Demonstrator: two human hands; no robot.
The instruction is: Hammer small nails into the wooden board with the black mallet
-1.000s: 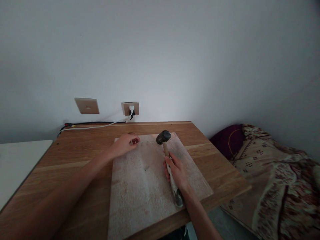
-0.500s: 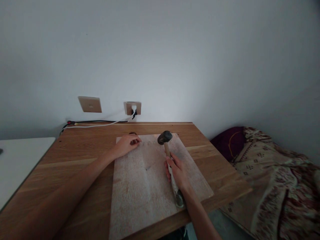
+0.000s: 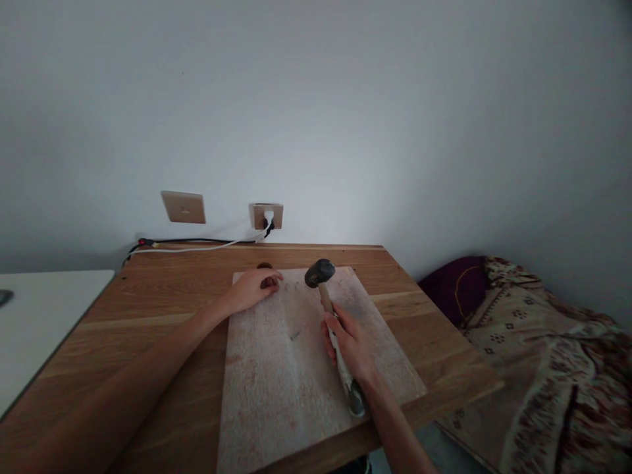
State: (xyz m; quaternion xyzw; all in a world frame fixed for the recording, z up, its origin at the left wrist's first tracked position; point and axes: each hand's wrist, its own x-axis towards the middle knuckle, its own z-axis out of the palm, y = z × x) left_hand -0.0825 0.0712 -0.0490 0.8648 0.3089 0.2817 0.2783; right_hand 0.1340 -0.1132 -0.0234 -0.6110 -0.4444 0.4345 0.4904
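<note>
My right hand (image 3: 348,342) is wrapped round the handle of a hammer (image 3: 320,273). Its dark, thick head points up and away above the pale board (image 3: 261,395), and the worn handle end lies near the board's front edge. At the board's far left corner, my left hand (image 3: 251,288) rests with curled fingers pinched together; what they hold, if anything, is too small to make out. Just behind that hand a dark brown round object (image 3: 264,266) partly shows. A small dark sliver, perhaps a nail (image 3: 295,336), lies mid-board, and small dark marks dot the surface beside my left fingertips.
The board lies on a wooden table (image 3: 162,289) against the wall. Cables (image 3: 197,249) run along its back edge to a wall socket (image 3: 268,216). A white surface (image 3: 54,309) adjoins on the left. To the right are a patterned cover (image 3: 523,355) and a purple cushion (image 3: 457,289).
The hammer head has shifted slightly left and tilted a little. My left fingers have curled in slightly more. The whole view has moved a little.
</note>
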